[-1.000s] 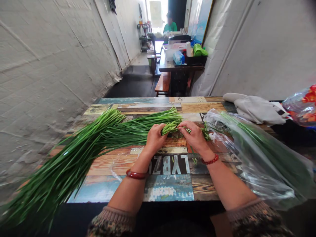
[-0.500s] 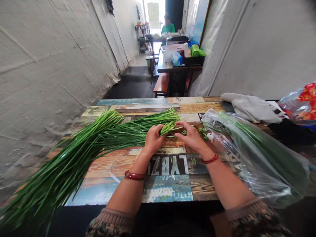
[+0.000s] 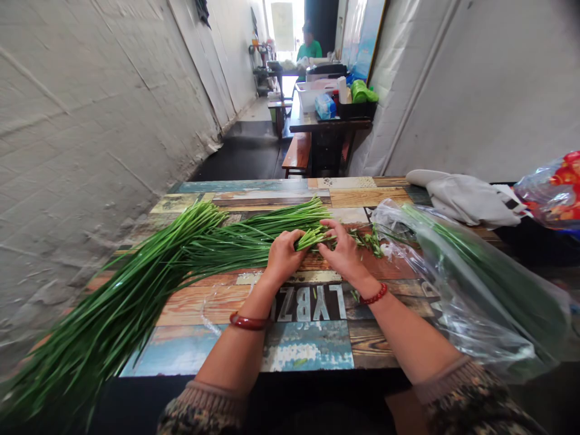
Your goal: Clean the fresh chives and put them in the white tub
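My left hand (image 3: 284,256) is closed round a small bunch of garlic chives (image 3: 310,238), whose pale stem ends point right. My right hand (image 3: 341,249) has its thumb and fingers curled about those ends, pinching them. Behind and left of my left hand lies a layer of loose chives (image 3: 244,238) on the wooden-patterned table (image 3: 194,305). A bigger heap of long chives (image 3: 136,284) stretches to the lower left, past the table edge. Small trimmed scraps (image 3: 369,240) lie just right of my right hand.
At right, a clear plastic bag (image 3: 493,302) holds more chives. Behind it are a whitish cloth item (image 3: 471,196) and a red-patterned plastic package (image 3: 555,190). Beyond the table stand a wooden bench (image 3: 297,151), another table (image 3: 303,124) with containers, and a person in green (image 3: 310,49).
My right hand has moved slightly left, and its fingers have closed in on the stem ends. My left hand keeps the bunch in nearly the same place.
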`<state>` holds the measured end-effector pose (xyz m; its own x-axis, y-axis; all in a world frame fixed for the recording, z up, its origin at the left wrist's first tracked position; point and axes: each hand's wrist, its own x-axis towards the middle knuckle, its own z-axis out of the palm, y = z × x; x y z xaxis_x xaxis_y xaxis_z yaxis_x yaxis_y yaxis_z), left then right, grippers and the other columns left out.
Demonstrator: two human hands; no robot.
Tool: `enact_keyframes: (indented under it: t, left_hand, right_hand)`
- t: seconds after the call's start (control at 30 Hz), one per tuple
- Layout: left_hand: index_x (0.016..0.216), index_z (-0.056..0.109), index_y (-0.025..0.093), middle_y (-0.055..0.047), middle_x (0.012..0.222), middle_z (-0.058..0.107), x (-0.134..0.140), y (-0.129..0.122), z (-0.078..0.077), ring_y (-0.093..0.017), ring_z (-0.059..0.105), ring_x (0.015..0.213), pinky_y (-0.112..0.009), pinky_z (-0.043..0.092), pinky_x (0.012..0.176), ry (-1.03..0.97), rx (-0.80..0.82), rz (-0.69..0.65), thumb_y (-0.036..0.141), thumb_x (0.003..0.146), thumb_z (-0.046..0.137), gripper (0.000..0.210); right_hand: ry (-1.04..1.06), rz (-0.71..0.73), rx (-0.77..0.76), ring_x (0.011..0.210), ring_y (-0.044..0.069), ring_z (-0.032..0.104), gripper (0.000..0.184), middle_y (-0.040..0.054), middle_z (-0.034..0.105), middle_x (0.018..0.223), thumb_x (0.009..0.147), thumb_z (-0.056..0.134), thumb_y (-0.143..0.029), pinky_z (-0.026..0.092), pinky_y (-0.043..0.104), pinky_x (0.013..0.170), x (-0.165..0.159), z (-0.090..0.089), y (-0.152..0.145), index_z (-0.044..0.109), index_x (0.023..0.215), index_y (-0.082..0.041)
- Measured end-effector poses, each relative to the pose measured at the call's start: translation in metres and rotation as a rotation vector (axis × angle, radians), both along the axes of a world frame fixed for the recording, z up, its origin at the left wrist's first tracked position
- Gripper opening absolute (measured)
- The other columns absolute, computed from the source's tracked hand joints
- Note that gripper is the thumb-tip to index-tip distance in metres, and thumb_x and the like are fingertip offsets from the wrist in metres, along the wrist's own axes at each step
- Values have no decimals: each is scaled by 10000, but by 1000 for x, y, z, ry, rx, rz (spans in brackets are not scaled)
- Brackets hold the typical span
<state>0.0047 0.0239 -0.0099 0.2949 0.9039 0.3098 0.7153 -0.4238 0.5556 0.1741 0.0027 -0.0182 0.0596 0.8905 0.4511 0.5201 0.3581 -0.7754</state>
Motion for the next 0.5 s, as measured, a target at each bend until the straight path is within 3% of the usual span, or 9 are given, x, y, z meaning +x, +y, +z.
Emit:
enact_keyframes:
  t: [0.2,0.4,0.5]
  left_hand:
    - [906,635,222,-15,824,679,1,-1,-1,-180,588,782,-269,411,691,8,-21,-29,207,784,638,123]
    - [853,602,208,-1,809,660,0,2,-4,-155,582,758,-252,417,695,-83,-16,4,221,794,617,62]
    - [781,594,206,12,765,647,-1,3,-3,-145,573,739,-244,414,697,-107,-31,19,206,792,607,17]
  right_hand:
    - [24,-72,-30,807,214,668,444,35,695,896,704,591,-157,516,353,785,-9,-6,0,518,1138,-216]
    - [-303,-122,132,915,258,624,412,80,681,931,718,548,-88,439,410,898,-1,0,2,527,1120,-176]
    - [-413,-144,107,892,256,613,343,64,689,885,741,541,-82,425,400,867,20,4,4,584,1063,-193]
